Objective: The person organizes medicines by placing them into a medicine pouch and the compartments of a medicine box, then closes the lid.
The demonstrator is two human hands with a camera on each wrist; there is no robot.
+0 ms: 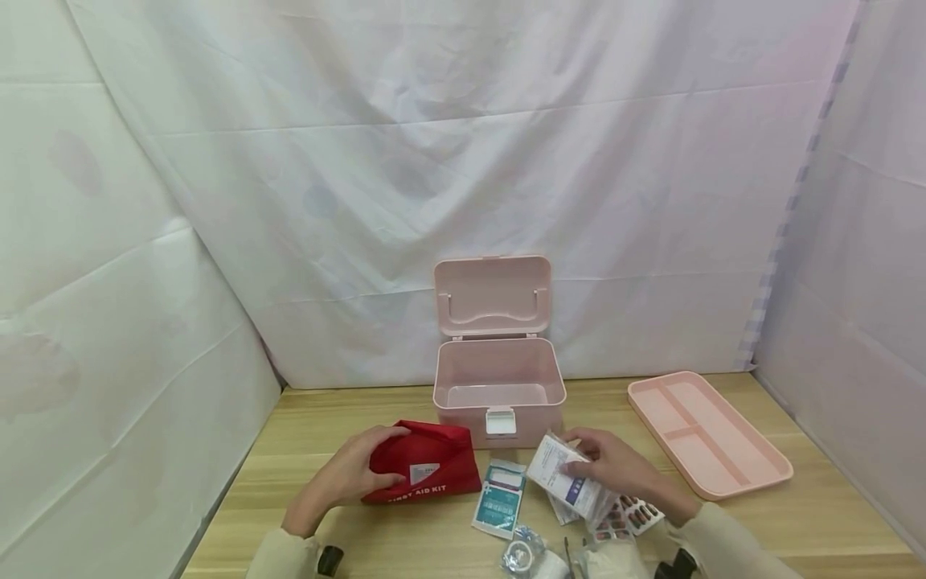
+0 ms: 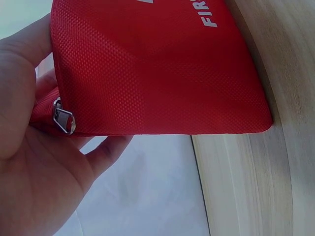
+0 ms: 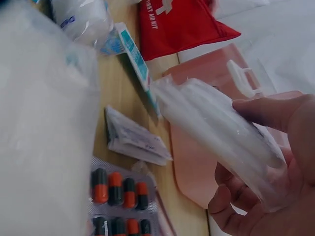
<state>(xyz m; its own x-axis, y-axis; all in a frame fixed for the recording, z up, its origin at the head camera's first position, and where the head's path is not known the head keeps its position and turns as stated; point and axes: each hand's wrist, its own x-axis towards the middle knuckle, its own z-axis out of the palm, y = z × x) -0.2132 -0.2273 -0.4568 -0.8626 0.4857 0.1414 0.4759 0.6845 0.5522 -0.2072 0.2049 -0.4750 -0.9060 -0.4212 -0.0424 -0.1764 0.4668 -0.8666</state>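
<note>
My left hand [image 1: 346, 470] grips the left end of a red first aid kit pouch [image 1: 457, 462], its mouth gaping upward on the table. The left wrist view shows its metal zipper pull [image 2: 64, 118] beside the palm; some fingers are hidden behind the fabric. Between thumb and fingers, my right hand [image 1: 616, 466] pinches a white packet in clear plastic [image 1: 555, 474], raised above the table and tilted. Under it lie a smaller folded packet [image 3: 135, 135] and capsule blister packs [image 1: 638, 513]. A teal-and-white packet [image 1: 499, 507] lies between the two hands.
Behind the hands stands a pink box [image 1: 459, 418] with its lid [image 1: 493, 297] raised. To the right lies a pink divided tray [image 1: 780, 466]. Near the front edge are a wrapped roll [image 1: 518, 555] and a white bag [image 1: 613, 560]. White curtains [image 1: 463, 185] enclose the table.
</note>
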